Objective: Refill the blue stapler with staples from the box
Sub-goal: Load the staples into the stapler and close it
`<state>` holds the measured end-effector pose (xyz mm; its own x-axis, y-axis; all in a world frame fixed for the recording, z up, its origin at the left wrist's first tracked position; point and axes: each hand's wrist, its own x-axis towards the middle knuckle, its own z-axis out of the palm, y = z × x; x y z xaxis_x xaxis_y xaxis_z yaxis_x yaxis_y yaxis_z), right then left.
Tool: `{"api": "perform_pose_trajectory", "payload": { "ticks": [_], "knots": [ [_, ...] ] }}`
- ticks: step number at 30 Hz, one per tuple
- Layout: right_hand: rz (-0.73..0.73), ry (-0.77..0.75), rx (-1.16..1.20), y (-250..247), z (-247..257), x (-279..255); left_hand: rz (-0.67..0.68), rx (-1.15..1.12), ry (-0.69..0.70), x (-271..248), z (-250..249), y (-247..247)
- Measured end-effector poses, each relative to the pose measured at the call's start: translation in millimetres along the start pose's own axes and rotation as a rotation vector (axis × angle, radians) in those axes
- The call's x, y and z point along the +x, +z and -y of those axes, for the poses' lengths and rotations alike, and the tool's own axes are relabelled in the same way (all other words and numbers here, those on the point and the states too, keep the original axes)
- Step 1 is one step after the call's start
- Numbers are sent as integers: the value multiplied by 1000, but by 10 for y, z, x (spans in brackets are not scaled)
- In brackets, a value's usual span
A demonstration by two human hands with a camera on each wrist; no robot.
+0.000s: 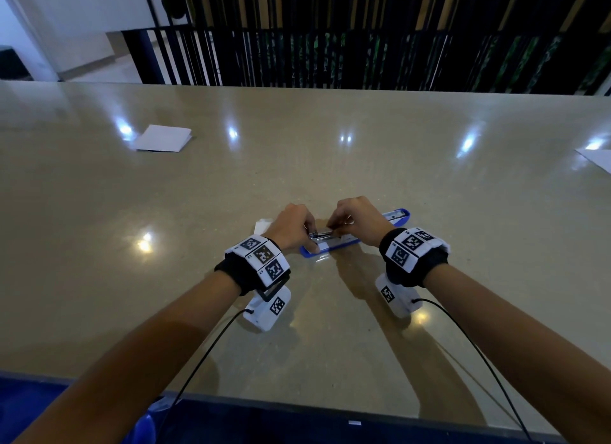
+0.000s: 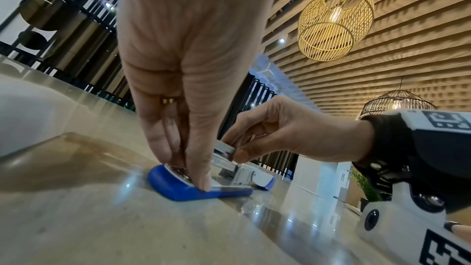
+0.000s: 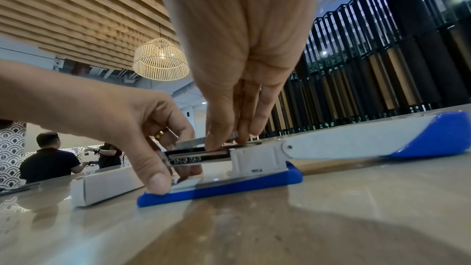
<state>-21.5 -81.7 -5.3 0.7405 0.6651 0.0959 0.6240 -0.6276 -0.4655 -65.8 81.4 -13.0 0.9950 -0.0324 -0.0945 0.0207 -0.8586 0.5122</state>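
The blue stapler (image 1: 334, 245) lies opened flat on the table, its lid (image 1: 398, 214) swung back to the right and its metal magazine (image 3: 198, 156) exposed. My left hand (image 1: 292, 228) grips the stapler's front end, with the thumb (image 3: 155, 178) on the blue base (image 2: 183, 190) and fingers around the magazine. My right hand (image 1: 350, 217) pinches a strip of staples (image 3: 193, 141) just above the magazine, seen also in the left wrist view as the strip of staples (image 2: 224, 146). The white staple box (image 3: 107, 184) lies just left of the stapler, largely hidden behind my left hand.
A folded white paper (image 1: 163, 138) lies at the far left, and another sheet (image 1: 595, 159) at the right edge. Black railing (image 1: 330, 56) runs beyond the table's far edge. Two people (image 3: 51, 160) stand at a distant counter.
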Motion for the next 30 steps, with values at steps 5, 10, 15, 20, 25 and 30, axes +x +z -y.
{"api": "perform_pose_trajectory", "payload": {
  "ticks": [5, 10, 15, 20, 25, 30],
  "knots": [
    [23, -28, -34, -11, 29, 18, 9, 0, 6, 6, 5, -1],
    [33, -34, -26, 19, 41, 53, 5, -2, 17, -5, -3, -17],
    [24, -17, 26, 20, -4, 52, 8, -9, 19, -6, 1, -25],
    [35, -29, -9, 8, 17, 64, 18, 4, 27, 4, -5, -30],
    [35, -6, 1, 17, 11, 75, 2, -4, 16, -2, 8, -21],
    [33, -25, -19, 27, 55, 98, 2, -8, 18, 2, 22, -13]
  ]
}}
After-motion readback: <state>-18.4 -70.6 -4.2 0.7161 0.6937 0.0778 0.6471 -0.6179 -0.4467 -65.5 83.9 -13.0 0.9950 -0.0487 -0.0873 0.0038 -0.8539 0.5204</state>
